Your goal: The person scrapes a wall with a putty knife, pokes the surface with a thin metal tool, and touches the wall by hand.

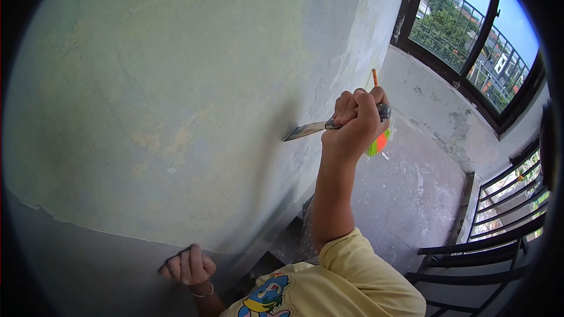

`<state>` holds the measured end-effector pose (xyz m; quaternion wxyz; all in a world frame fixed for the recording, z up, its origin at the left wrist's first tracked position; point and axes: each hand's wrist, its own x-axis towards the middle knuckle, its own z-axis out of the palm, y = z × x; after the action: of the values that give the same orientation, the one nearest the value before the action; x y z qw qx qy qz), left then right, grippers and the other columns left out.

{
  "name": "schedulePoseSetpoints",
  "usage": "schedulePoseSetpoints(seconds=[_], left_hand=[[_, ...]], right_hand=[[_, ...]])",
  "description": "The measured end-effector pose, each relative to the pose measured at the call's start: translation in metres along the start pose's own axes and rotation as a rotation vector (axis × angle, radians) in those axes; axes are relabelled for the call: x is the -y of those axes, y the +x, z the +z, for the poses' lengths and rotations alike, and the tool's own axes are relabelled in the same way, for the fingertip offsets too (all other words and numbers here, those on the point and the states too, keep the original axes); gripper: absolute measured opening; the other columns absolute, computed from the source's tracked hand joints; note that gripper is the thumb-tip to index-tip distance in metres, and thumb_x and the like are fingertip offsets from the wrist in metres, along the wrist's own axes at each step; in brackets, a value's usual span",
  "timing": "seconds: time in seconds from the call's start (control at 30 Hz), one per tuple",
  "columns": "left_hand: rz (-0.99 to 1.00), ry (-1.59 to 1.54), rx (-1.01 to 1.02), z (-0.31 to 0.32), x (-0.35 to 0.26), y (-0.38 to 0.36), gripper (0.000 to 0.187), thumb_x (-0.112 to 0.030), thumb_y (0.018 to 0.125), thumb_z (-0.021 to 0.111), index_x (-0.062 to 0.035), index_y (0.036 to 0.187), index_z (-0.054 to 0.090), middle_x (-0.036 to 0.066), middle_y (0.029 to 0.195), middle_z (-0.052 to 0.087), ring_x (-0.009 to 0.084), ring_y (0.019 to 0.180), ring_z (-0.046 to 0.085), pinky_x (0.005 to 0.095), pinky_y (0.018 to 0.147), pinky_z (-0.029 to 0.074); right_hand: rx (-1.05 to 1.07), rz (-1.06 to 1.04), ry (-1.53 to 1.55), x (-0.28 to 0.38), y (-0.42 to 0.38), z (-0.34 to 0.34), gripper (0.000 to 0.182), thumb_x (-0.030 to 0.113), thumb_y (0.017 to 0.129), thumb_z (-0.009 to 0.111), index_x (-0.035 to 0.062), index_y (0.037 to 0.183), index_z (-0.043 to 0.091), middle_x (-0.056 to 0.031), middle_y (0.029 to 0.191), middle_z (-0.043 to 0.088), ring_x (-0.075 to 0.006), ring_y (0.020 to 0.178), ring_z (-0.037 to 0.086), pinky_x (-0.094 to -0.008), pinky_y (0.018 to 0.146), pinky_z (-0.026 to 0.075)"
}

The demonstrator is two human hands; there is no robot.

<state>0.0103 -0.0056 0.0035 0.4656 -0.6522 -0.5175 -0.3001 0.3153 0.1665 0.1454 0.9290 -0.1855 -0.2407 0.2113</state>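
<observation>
Where the scraper (308, 131) is at the wall (147, 82): scraping seems underway; the next stroke calls for a low, steady blade.
Right hand (358, 117): wrapped round the scraper.
Left hand (191, 267): curled beside the paint edge; grip unclear.

Pale yellow short-sleeved shirt (373, 276), blue-and-yellow cartoon print (266, 297), dashed outline around it, bracelet (204, 293), apparently beaded

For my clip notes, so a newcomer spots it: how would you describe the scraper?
Start at the large, patchy pale-green wall. Toward its right edge, the person's right hand grips the flat-bladed metal scraper, blade pointing at the wall. Unlike the orange-and-green brush-like object beyond the hand, it has a greyish blade and dark, speckled handle.
</observation>
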Motion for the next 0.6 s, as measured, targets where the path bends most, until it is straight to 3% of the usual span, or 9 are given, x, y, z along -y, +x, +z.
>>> schedulePoseSetpoints(seconds=[0.13,0.2,0.27,0.3,0.33,0.47,0.6], left_hand=[[0.003,-0.017,-0.053,0.01,-0.001,-0.003,0.031,-0.019,0.091,0.042,-0.0102,0.083,0.071,0.001,0.066,0.059,0.0217,0.063,0.047,0.039,0.071,0.033],[0.012,-0.027,-0.05,0.009,0.0,-0.003,0.03,-0.018,0.09,0.042,-0.0101,0.083,0.071,0.001,0.066,0.059,0.0217,0.063,0.047,0.0392,0.071,0.033],[0.013,-0.017,-0.058,0.009,-0.001,-0.001,0.03,-0.017,0.088,0.042,-0.01,0.082,0.071,0.002,0.065,0.059,0.0216,0.062,0.046,0.0394,0.071,0.032],[-0.002,-0.009,-0.073,0.01,-0.002,0.0,0.03,-0.017,0.088,0.042,-0.01,0.082,0.071,0.002,0.065,0.059,0.0216,0.062,0.046,0.0394,0.071,0.032],[0.007,-0.025,-0.101,0.01,0.0,0.001,0.028,-0.019,0.086,0.043,-0.0121,0.078,0.07,-0.001,0.061,0.056,0.0195,0.06,0.044,0.0378,0.071,0.032],[0.012,0.004,-0.109,0.013,0.001,-0.001,0.027,-0.021,0.085,0.045,-0.0144,0.074,0.069,-0.003,0.057,0.051,0.0176,0.058,0.043,0.0363,0.07,0.031],[0.003,-0.016,-0.133,0.015,-0.001,0.0,0.027,-0.021,0.083,0.045,-0.0144,0.075,0.069,-0.003,0.058,0.051,0.0181,0.058,0.043,0.0368,0.07,0.031]], right_hand=[[0.008,-0.137,0.127,0.045,0.005,-0.003,0.032,-0.002,0.082,0.046,0.0163,0.062,0.03,0.0036,0.043,0.026,-0.0046,0.035,0.018,-0.0232,0.037,0.018],[-0.007,-0.133,0.045,0.013,-0.002,-0.009,0.033,-0.004,0.083,0.046,0.0156,0.062,0.029,0.0015,0.045,0.032,-0.0047,0.037,0.023,-0.0225,0.038,0.021],[-0.062,0.245,-0.247,-0.044,-0.028,-0.011,0.029,-0.002,0.083,0.051,0.0101,0.065,0.032,0.0043,0.052,0.033,-0.006,0.04,0.031,-0.0236,0.039,0.024],[-0.031,0.285,-0.46,-0.062,-0.042,-0.021,0.026,-0.001,0.081,0.051,0.0104,0.065,0.034,0.0016,0.052,0.037,-0.0061,0.04,0.027,-0.0233,0.041,0.023],[-0.017,0.274,-0.372,-0.055,-0.047,-0.023,0.028,-0.002,0.083,0.051,0.0097,0.065,0.033,0.0048,0.052,0.033,-0.0063,0.039,0.03,-0.0229,0.04,0.023],[0.09,-0.225,0.047,0.011,-0.018,-0.023,0.031,-0.001,0.084,0.046,0.0147,0.063,0.03,0.0031,0.045,0.031,-0.0049,0.038,0.023,-0.0231,0.04,0.02],[0.209,-0.415,0.256,0.027,-0.021,-0.022,0.032,-0.002,0.084,0.047,0.0145,0.065,0.028,0.0029,0.045,0.029,-0.0059,0.038,0.023,-0.0251,0.042,0.024]])
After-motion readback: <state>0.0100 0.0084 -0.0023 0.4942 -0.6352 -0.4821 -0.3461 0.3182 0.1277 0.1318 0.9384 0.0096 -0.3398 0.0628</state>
